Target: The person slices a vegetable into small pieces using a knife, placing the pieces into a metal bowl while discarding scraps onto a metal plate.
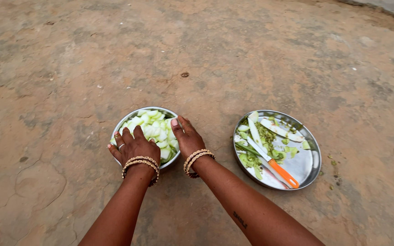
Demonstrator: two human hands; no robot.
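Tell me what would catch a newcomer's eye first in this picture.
Both hands, the left hand and right hand, grip a steel bowl of pale green vegetable pieces on the bare earth floor. To its right lies a steel plate with peelings and an orange-handled knife.

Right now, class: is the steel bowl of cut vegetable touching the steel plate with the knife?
Apart. The head view shows bare earth floor between the bowl and the plate, with the right hand in that gap.
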